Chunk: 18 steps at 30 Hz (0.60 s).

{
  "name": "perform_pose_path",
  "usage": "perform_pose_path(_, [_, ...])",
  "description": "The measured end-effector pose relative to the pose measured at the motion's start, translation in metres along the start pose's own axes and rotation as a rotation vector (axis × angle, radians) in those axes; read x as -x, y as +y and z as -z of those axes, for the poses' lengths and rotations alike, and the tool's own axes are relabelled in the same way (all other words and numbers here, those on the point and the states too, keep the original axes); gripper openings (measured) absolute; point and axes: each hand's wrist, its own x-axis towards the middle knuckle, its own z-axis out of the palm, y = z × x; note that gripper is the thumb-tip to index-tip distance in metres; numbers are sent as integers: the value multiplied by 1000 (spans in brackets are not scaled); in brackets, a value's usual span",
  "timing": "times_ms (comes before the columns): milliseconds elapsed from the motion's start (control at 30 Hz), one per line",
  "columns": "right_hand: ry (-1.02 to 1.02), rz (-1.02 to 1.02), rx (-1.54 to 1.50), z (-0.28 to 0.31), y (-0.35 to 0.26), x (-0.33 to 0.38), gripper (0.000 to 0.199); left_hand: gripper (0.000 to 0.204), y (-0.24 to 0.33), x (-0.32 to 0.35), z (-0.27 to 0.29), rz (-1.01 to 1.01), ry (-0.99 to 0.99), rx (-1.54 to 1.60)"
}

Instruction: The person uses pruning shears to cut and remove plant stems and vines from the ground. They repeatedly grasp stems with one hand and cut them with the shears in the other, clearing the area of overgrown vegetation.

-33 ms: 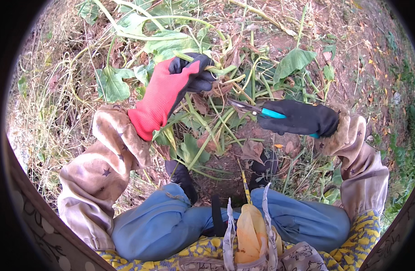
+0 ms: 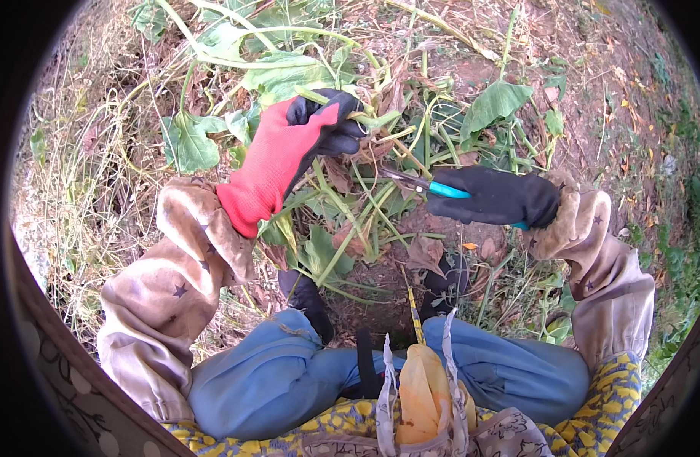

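Nothing has shifted since the earlier frame: both hands hold the same places. Outdoors, bare red-brown soil point(image 2: 594, 91) carries dry grass and one tangle of green vines with broad leaves point(image 2: 350, 206). At eleven o'clock, the left hand point(image 2: 289, 156), in a red-and-black glove, pinches a green vine stem point(image 2: 377, 120). At three o'clock, the right hand point(image 2: 498, 198), black-gloved, is closed around one pair of teal-handled pruning shears point(image 2: 422, 185), blades pointing toward nine. Two blue-trousered knees point(image 2: 266, 373) fill six o'clock.
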Motion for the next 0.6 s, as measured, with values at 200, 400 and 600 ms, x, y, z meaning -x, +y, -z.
perform_pose_path(200, [327, -175, -510, 64, 53, -32, 52, 37, -1, 12, 8, 29, -29, -140])
perform_pose_path(400, [836, -136, -1189, 149, 182, 49, 44, 37, -17, 22, 36, 234, 12, -178])
perform_pose_path(600, [895, 18, -1441, 117, 147, 74, 45, 40, -60, 34, 43, 415, -45, -283])
